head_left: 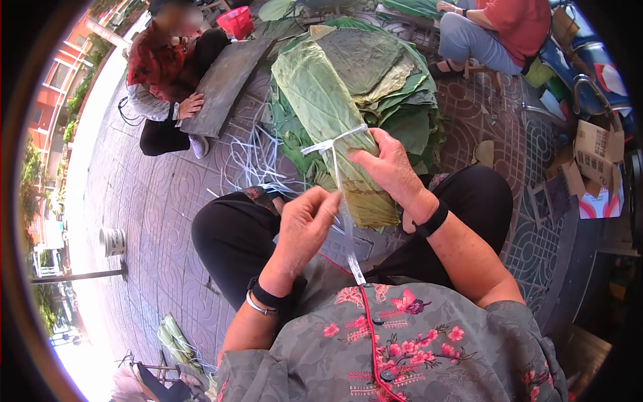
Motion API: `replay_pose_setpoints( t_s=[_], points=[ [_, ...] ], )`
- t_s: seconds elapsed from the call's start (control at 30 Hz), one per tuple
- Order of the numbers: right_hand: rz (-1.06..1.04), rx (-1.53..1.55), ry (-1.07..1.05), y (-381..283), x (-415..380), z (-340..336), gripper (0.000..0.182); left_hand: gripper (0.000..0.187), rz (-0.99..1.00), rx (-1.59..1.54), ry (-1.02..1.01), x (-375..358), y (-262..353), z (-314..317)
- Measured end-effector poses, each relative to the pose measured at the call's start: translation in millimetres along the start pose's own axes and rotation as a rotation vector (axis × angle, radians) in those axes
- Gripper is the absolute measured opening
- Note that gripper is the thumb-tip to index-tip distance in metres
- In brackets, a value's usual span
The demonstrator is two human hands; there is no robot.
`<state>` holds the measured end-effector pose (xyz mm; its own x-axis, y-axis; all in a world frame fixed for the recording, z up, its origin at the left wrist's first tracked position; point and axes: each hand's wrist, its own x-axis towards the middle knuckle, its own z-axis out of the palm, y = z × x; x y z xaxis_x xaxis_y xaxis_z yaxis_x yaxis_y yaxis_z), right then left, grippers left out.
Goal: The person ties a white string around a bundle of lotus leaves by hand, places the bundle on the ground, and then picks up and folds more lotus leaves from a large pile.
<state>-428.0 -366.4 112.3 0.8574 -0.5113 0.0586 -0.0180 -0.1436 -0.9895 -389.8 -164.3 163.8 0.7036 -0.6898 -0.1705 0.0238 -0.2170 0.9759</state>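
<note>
Step in hand: tying; a white strap [333, 144] already runs around the leaf bundle [335, 120], knotted near its lower third, so the binding looks nearly done.
Leaf bundle: a long roll of green leaves, tilted from 11 o'clock down to 5 o'clock, its lower end over the lap.
Right hand [388, 171]: grip closed over the bundle's lower right side, just below the knot, steadying it.
Left hand [305, 224]: at 7 o'clock of the bundle, fingers pinched on the strap's loose tail [348, 228], which runs down toward the chest.
Next move, as I judge: pull the tail taut while the other hand keeps the roll from slipping.
Around: a leaf pile [388, 74] at 12 o'clock; loose straps [251, 161] on the paving; two seated people beyond.
</note>
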Motion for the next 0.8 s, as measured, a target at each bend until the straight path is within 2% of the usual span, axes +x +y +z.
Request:
replay_pose_setpoints(
  t_s=[0.1, 0.2, 0.37, 0.47, 0.57, 0.67, 0.7, 0.8],
  points=[
    [0.015, -0.009, -0.047, -7, -2, -1, 0.036, 0.013, 0.156, 0.179, 0.246, 18, -4, -3],
    [0.006, 0.015, -0.085, -8, -4, 3, 0.036, 0.01, 0.239, 0.382, 0.334, 30, -16, -1],
    [-0.002, -0.052, -0.134, -10, -7, 5, 0.037, 0.018, 0.366, 0.621, 0.381, 39, -20, 5],
    [-0.035, -0.031, -0.103, -8, -8, 7, 0.037, 0.013, 0.435, 0.632, 0.368, 37, -22, 6],
    [0.051, 0.121, -0.092, -5, -7, 3, 0.035, 0.008, 0.323, 0.14, 0.263, 37, -30, 0],
    [0.179, 0.328, -0.131, -14, -4, -7, 0.032, 0.009, 0.028, -0.294, 0.16, 31, -22, -22],
    [0.258, 0.443, -0.15, -21, -4, -11, 0.032, 0.01, 0.004, -0.421, 0.199, 35, -28, -29],
    [0.317, 0.708, -0.193, -26, -3, -14, 0.028, 0.011, -0.067, -0.718, 0.205, 45, -40, -57]
  ],
)
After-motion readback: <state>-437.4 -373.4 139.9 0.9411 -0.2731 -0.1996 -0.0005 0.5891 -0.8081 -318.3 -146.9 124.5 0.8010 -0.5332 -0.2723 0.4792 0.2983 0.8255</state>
